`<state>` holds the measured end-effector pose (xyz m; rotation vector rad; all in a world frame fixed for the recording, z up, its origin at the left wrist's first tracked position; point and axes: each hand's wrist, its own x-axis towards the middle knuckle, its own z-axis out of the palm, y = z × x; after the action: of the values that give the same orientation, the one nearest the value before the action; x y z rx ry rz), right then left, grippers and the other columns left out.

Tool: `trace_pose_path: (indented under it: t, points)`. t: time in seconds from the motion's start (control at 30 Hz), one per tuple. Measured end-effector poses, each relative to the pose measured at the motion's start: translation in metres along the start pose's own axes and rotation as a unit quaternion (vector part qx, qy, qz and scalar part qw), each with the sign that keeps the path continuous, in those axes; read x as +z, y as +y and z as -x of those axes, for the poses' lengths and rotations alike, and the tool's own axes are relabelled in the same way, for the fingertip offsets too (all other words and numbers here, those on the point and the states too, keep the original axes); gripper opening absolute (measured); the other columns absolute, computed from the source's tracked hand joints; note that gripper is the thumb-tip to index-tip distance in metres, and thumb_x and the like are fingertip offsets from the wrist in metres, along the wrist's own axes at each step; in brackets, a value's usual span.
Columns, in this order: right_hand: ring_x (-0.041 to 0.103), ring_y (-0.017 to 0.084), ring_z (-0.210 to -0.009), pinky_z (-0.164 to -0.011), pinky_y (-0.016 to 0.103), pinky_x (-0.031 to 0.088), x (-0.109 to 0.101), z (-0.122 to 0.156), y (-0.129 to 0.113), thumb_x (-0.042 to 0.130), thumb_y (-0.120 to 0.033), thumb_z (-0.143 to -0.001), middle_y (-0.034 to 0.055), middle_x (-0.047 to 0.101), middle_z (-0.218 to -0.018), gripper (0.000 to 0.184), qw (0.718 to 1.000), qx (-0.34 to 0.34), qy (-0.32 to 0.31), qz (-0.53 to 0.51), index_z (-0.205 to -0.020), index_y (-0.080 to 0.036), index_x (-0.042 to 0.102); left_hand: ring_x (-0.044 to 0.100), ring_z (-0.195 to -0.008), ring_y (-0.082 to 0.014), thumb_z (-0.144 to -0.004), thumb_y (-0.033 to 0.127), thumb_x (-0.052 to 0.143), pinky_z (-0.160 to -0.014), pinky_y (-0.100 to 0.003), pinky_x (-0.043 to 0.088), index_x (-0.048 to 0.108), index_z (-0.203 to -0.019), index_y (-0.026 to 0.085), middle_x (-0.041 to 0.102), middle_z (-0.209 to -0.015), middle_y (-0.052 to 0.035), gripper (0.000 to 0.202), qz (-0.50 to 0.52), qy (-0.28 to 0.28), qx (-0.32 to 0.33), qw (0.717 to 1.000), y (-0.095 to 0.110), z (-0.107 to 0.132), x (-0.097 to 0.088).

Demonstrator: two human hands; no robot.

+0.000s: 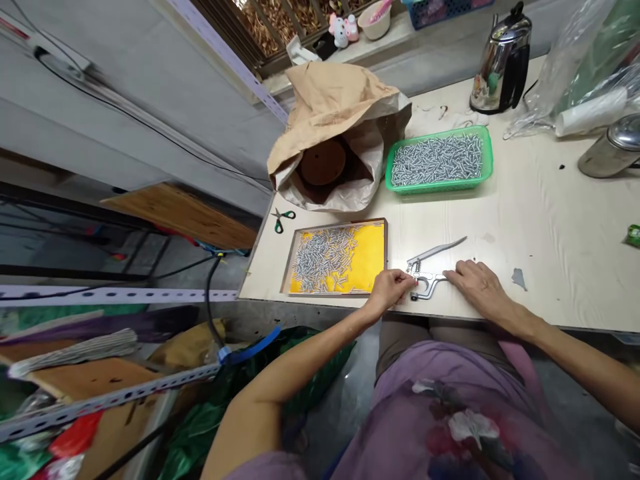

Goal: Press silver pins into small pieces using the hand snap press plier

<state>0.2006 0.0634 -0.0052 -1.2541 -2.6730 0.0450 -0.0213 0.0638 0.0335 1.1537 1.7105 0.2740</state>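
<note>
Both hands (391, 288) (475, 283) touch unlabelled metal press tool (429, 267).

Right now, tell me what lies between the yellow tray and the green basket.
In the head view, only bare table lies between the yellow tray and the green basket.

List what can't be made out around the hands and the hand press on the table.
- Left hand: its fingers bunch at the head of the hand press; whatever they pinch is too small to see.
- Right hand: it covers the press's lower handle; grip unclear.
- Small metal pieces in the yellow tray and green basket: too small to identify.
- Paper sack: inside is shadowed.
</note>
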Motion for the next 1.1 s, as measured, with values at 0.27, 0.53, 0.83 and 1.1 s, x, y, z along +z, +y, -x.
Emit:
trace_pose_path:
  t: [0.27,0.53,0.83,1.1]
  points:
    - [0.045,0.019,-0.074,-0.068,0.031,0.026,-0.002,0.000,0.000,0.042,-0.005,-0.092,0.0057,0.058,-0.080,0.029,1.000,-0.004,-0.003,0.005,-0.098,-0.019,0.066,0.042,-0.032,-0.0047,-0.086,0.018,0.060,-0.039,-0.015,0.033,0.065,-0.075,0.012,0.046,-0.039,0.0097,0.013,0.029,-0.007,-0.047,0.998,-0.005,0.000,0.013]
    - [0.045,0.019,-0.074,-0.069,0.032,0.026,-0.001,0.003,0.003,0.041,-0.004,-0.091,0.0058,0.058,-0.080,0.029,1.000,-0.009,0.005,0.008,-0.096,-0.020,0.065,0.042,-0.031,-0.0032,-0.086,0.025,0.065,-0.037,-0.013,0.029,0.061,-0.070,0.012,0.044,-0.038,0.0101,0.021,0.003,-0.040,-0.090,0.995,-0.010,-0.007,0.008]
    - [0.047,0.019,-0.074,-0.069,0.032,0.027,-0.001,0.004,0.006,0.041,-0.005,-0.092,0.0059,0.059,-0.078,0.028,0.999,-0.016,0.006,0.027,-0.091,-0.019,0.065,0.044,-0.032,-0.0047,-0.086,0.022,0.065,-0.038,-0.014,0.034,0.062,-0.070,0.012,0.046,-0.039,0.0094,0.019,-0.002,-0.029,-0.045,0.999,-0.012,-0.004,0.017]
    - [0.048,0.019,-0.074,-0.069,0.033,0.027,0.002,0.005,0.002,0.042,-0.005,-0.092,0.0061,0.060,-0.079,0.027,0.999,-0.009,0.009,0.036,-0.091,-0.018,0.065,0.044,-0.032,-0.0047,-0.088,0.024,0.063,-0.038,-0.015,0.035,0.064,-0.074,0.011,0.047,-0.039,0.0088,0.019,0.049,-0.044,-0.088,0.994,-0.014,-0.002,0.020]
